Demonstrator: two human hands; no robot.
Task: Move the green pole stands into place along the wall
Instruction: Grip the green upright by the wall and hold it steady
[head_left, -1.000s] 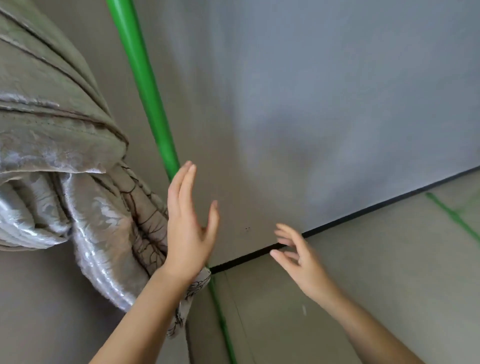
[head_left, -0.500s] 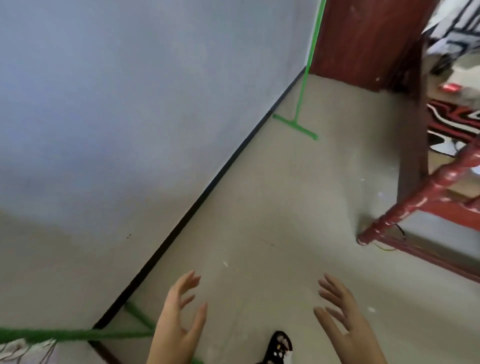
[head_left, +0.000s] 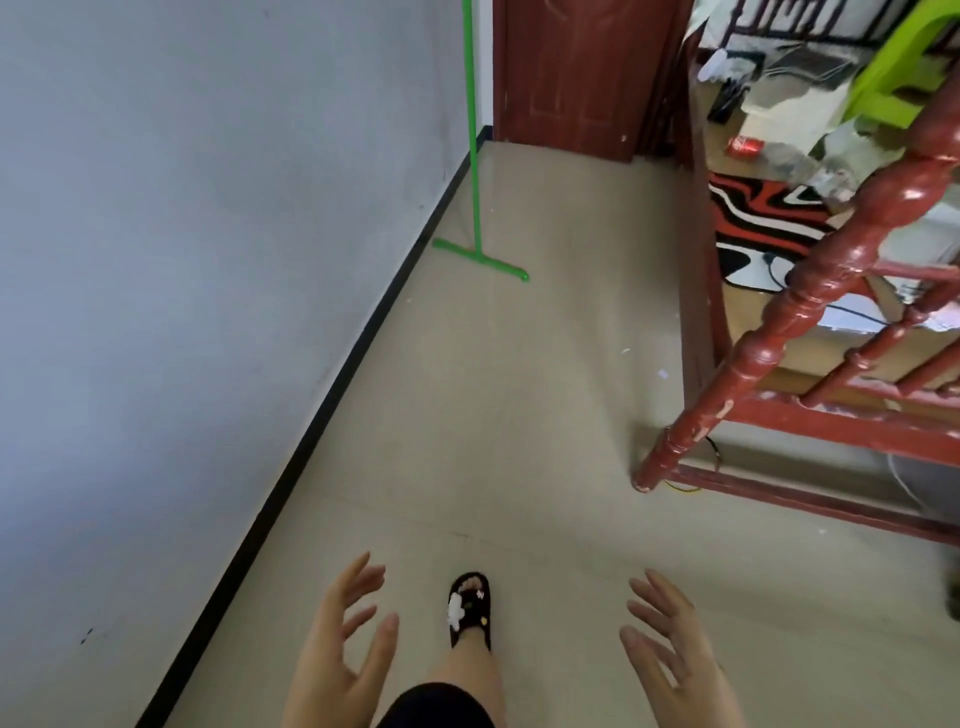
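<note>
A green pole stand (head_left: 474, 156) rises upright far ahead, close to the grey wall (head_left: 208, 260). Its flat green foot bar (head_left: 480, 260) lies on the beige floor, angled out from the black skirting. Both of my hands hang low in the view, far from that stand. My left hand (head_left: 345, 647) is open with fingers spread and holds nothing. My right hand (head_left: 670, 649) is open too, palm turned inward. The other green pole stand is out of view.
A red wooden bed frame (head_left: 810, 332) with turned posts fills the right side, narrowing the floor to a corridor. A dark red door (head_left: 576, 78) closes the far end. My foot in a black slipper (head_left: 470, 608) steps forward between my hands.
The view has swung from the near green pole and hanging curtain to the corridor. Both hands have dropped away from the pole, empty. The far stand now appears closer.
</note>
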